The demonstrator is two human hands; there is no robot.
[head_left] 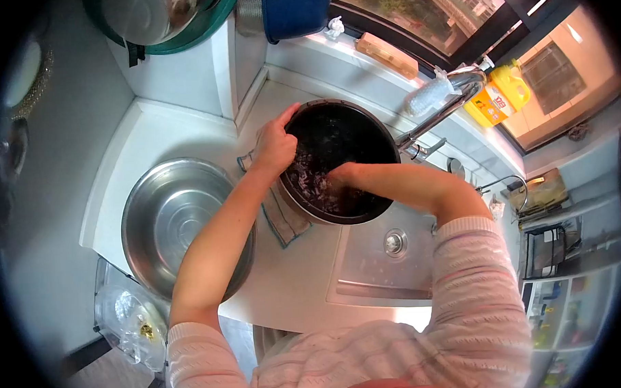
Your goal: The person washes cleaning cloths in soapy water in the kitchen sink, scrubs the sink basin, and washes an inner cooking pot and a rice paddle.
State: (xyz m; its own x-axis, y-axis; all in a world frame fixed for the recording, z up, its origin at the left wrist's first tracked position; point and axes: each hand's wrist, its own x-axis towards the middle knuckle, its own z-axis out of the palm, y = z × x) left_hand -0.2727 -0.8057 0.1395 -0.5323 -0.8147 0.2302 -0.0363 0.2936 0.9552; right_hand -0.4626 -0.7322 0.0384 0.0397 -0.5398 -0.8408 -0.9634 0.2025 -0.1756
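A deep black pot (346,134) with water in it stands at the back of the counter, beside the sink. My left hand (276,146) grips its left rim, with one finger stretched along the edge. My right hand (340,176) reaches down into the pot, and its fingers are hidden in the dark, rippling water. Whether they hold anything does not show. A folded grey-brown cloth (282,219) lies on the counter, partly beneath the pot. Left of it, under my left forearm, sits a wide steel basin (181,212).
The steel sink (367,260) with its drain is to the right, below a chrome faucet (444,110). A yellow jug (498,95) and a wooden block (386,54) stand along the window ledge. A plastic-bagged bin (130,323) hangs at the counter's front left.
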